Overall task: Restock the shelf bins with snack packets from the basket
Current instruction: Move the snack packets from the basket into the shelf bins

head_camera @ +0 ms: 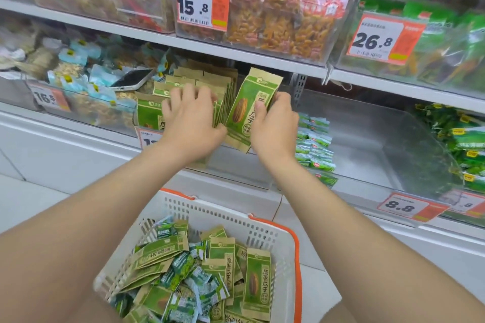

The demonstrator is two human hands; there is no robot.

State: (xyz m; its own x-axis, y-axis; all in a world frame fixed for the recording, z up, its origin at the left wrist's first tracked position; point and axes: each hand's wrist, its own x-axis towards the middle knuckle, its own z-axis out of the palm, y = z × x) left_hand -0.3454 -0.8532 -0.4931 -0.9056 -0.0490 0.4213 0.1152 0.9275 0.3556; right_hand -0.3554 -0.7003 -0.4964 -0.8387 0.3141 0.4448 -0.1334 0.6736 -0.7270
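The right hand (273,123) grips a packet (245,110), long axis near upright, just right of the row of packets (210,78) that the left hand (191,115) presses aside, fingers (181,94) seemingly flat.

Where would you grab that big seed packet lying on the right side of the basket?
Pinch its flat top end, coming from above. The seed packet lies face up on top of the pile in the basket, top end uncovered; the basket wall crowds its right side.
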